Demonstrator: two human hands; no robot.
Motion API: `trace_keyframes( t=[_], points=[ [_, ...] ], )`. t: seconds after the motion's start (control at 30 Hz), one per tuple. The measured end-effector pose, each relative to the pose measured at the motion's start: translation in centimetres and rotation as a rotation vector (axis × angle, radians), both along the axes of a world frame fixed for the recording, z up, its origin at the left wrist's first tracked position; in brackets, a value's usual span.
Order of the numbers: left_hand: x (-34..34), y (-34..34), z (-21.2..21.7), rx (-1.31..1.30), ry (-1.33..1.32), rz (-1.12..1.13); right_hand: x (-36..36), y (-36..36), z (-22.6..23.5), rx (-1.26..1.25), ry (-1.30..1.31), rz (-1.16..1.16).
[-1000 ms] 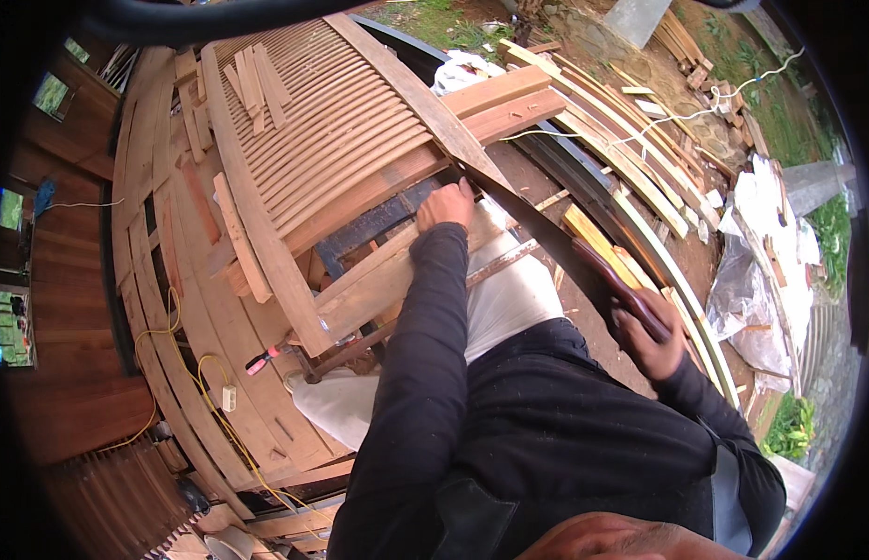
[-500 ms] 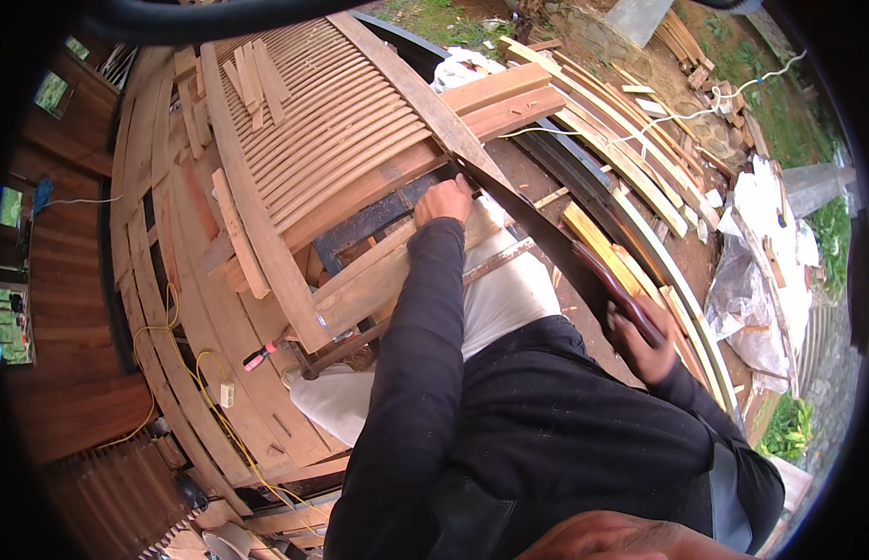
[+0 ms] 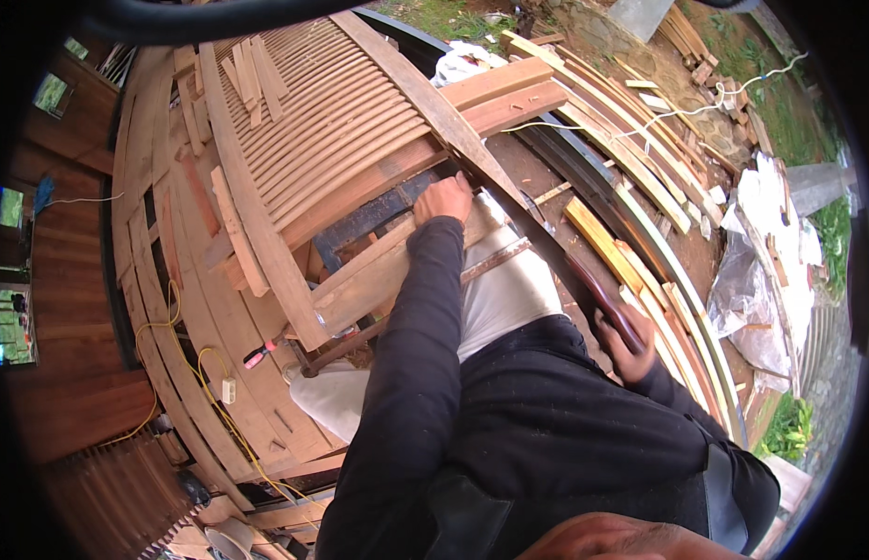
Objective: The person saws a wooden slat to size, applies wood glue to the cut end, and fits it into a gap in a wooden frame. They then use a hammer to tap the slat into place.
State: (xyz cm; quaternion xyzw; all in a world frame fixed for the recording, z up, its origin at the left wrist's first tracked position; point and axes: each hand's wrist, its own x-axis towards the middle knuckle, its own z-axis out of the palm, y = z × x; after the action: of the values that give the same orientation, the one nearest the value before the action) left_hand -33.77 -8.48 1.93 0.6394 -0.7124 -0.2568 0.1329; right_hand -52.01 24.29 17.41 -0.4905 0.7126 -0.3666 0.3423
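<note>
My right hand [image 3: 629, 343] is closed around the dark red handle [image 3: 604, 303] of a handsaw. Its dark blade [image 3: 551, 238] slants up and left to the end of a long side rail [image 3: 411, 79] of a slatted wooden panel. My left hand [image 3: 444, 202] is curled over the corner where that rail meets the end of the panel, its thumb up and its fingertips partly hidden. Close-set thin slats [image 3: 327, 117] fill the panel. Below my left hand lies a wide end board [image 3: 364, 280], between the two side rails.
Left of the panel, a red-handled tool [image 3: 259, 354] and a yellow cord [image 3: 203, 373] with a white socket lie on planks. Loose strips [image 3: 252, 79] rest on the slats. To the right are long timbers [image 3: 630, 177], yellowish offcuts [image 3: 602, 243] and plastic sheeting [image 3: 747, 280].
My right hand and the saw have drawn back toward my body and a little left, uncovering more of the side rail's end. My left hand stays in place.
</note>
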Motion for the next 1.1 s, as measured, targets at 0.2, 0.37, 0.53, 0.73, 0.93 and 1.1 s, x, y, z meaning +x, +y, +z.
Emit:
trace_keyframes(
  t=[0.2, 0.37, 0.53, 0.73, 0.93, 1.1],
  points=[
    [0.4, -0.1, -0.4, 0.042, -0.028, -0.014, 0.5, 0.2, 0.0, -0.034, -0.058, -0.052],
    [-0.4, -0.1, 0.2, -0.003, -0.030, -0.014, -0.7, -0.1, -3.7, -0.155, 0.062, 0.025],
    [0.1, -0.2, 0.4, 0.006, -0.020, 0.005, 0.3, -1.1, -1.4, 0.004, -0.104, -0.030],
    [-0.2, 0.6, 0.4, -0.016, -0.016, -0.001, -0.4, -0.8, -4.1, -0.099, 0.004, 0.031],
    [0.1, -0.1, 0.3, 0.034, -0.043, -0.007, -1.1, 2.1, -1.9, -0.125, 0.098, 0.034],
    [-0.2, 0.5, -0.1, -0.060, -0.012, -0.009, -0.5, -1.7, -3.9, -0.082, 0.013, 0.022]
  ],
)
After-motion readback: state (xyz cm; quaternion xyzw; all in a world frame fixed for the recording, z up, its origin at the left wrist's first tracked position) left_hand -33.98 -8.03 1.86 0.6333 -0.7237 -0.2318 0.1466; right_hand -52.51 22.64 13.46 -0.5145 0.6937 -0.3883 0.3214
